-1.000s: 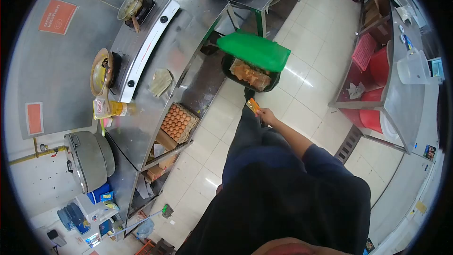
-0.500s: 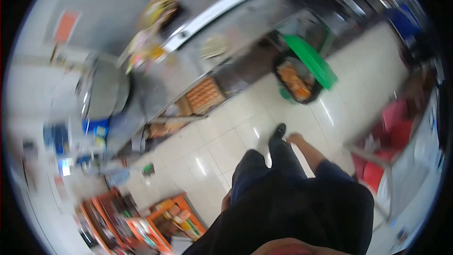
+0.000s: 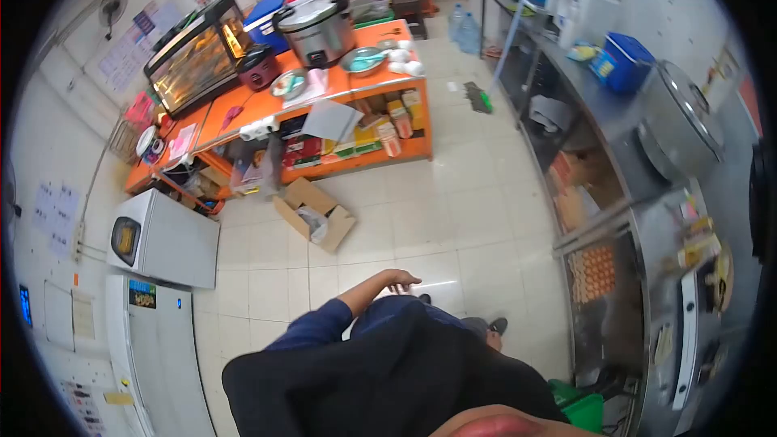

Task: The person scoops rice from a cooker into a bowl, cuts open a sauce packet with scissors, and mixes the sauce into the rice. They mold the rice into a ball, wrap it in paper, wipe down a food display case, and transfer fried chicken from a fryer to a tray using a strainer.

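My left hand (image 3: 398, 279) hangs in front of my body over the tiled floor, its fingers apart and nothing in them. The blue sleeve of that arm comes in from the left. A small patch of my right hand (image 3: 494, 341) shows beside my right leg, near a dark shoe (image 3: 498, 325); its fingers cannot be made out. An open cardboard box (image 3: 333, 225) with clear plastic inside lies on the floor ahead of my left hand.
An orange table (image 3: 372, 36) bears a large cooker (image 3: 317, 32) and a lit display case (image 3: 194, 69). A steel counter (image 3: 603, 113) runs along the right, with egg trays (image 3: 593, 273) beneath. White fridges (image 3: 154, 356) stand left; a green bin (image 3: 579, 409) is at bottom right.
The view has turned left, from the steel counter and green-lidded bin towards the orange table and fridges. My left hand has swung forward into fuller view; my right is now mostly hidden.
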`<state>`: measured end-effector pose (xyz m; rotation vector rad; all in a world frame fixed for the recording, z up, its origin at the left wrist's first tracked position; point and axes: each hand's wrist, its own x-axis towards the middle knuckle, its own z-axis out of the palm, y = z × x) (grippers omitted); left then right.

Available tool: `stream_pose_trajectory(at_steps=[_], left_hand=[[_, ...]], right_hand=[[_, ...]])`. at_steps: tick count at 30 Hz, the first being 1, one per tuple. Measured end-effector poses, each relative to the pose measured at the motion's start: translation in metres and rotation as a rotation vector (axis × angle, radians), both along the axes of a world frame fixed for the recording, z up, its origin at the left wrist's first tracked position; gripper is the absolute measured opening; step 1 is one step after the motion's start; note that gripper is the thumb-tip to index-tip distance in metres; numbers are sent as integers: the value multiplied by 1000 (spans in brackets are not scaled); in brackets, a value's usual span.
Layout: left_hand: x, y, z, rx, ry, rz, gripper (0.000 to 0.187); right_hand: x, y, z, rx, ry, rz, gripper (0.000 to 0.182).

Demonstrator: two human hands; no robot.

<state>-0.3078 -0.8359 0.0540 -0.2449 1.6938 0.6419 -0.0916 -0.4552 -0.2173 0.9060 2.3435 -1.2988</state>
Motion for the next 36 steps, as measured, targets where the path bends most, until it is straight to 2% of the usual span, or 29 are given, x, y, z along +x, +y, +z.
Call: stream_pose_trajectory(at_steps=[1, 3, 5, 6, 7, 9, 10, 12, 13, 15, 17, 18, 19, 20, 21, 22, 24, 25, 26, 27, 28, 29, 31, 32, 34, 35, 36], left_hand=[[-8, -24, 1, 243, -7, 59, 57], [-20, -49, 7, 438, 72, 281, 48], [-36, -62, 0, 487, 101, 420, 41], [-52, -64, -4, 442, 112, 445, 37], [-71, -67, -9, 451, 107, 452, 37], [-115, -70, -20, 417, 183, 432, 37], [-138, -75, -27, 487, 201, 480, 36], [-185, -88, -21, 572, 301, 539, 35], [-212, -101, -8, 597, 340, 575, 34], [-260, -144, 2, 645, 465, 659, 32], [-308, -202, 1, 522, 764, 706, 26], [-331, -234, 14, 420, 787, 925, 23], [-352, -271, 28, 243, 986, 918, 22], [-370, -308, 52, 60, 1082, 957, 22], [-388, -346, 63, -220, 1224, 924, 24], [-404, -378, 85, -434, 1385, 893, 25], [-435, -427, 131, -694, 1392, 881, 23], [-454, -451, 139, -748, 1443, 846, 22], [-473, -475, 142, -799, 1496, 807, 22], [-497, -497, 137, -879, 1456, 751, 22], [-525, -519, 133, -954, 1420, 689, 22], [-551, -540, 130, -949, 1419, 691, 22], [-600, -574, 122, -1068, 1441, 451, 25], [-623, -590, 109, -1049, 1445, 443, 25], [-665, -625, 67, -1097, 1486, 245, 27], [-681, -636, 49, -1059, 1493, 226, 27], [-695, -645, 37, -893, 1349, 307, 28]], right_hand=[[-36, -16, 43, 22, -111, 45, 43], [-98, -47, 91, 83, -183, 105, 41], [-135, -78, 147, -132, -140, 249, 46], [-153, -95, 172, -121, -89, 358, 49], [-164, -104, 172, -112, -95, 362, 49], [-192, -111, 172, -363, -87, 296, 49], [-215, -110, 172, -350, -95, 309, 49], [-276, -106, 180, -541, -696, 317, 47], [-315, -107, 182, -529, -710, 338, 47], [-395, -111, 184, -271, -714, 634, 43], [-496, -126, 180, -59, -625, 726, 41], [-556, -107, 122, 97, -333, 1238, 29], [-613, -153, 147, 56, -408, 976, 39], [-670, -190, 152, 139, -239, 1044, 41], [-731, -237, 124, 250, -260, 1079, 36], [-771, -264, 152, 241, -285, 1106, 36], [-844, -433, 249, 323, 183, 1453, 35], [-871, -491, 240, 172, 378, 1300, 37], [-893, -551, 250, 145, 468, 1373, 38], [-880, -617, 353, -21, 223, 1324, 39], [-914, -664, 290, -87, 515, 1369, 39], [-909, -713, 346, -115, 181, 1272, 36], [-921, -791, 348, -291, 125, 1107, 35], [-928, -822, 343, -283, 121, 1089, 35], [-945, -874, 327, -263, 192, 861, 35], [-953, -887, 314, -249, 183, 826, 35], [-961, -899, 304, -336, 152, 755, 35]])
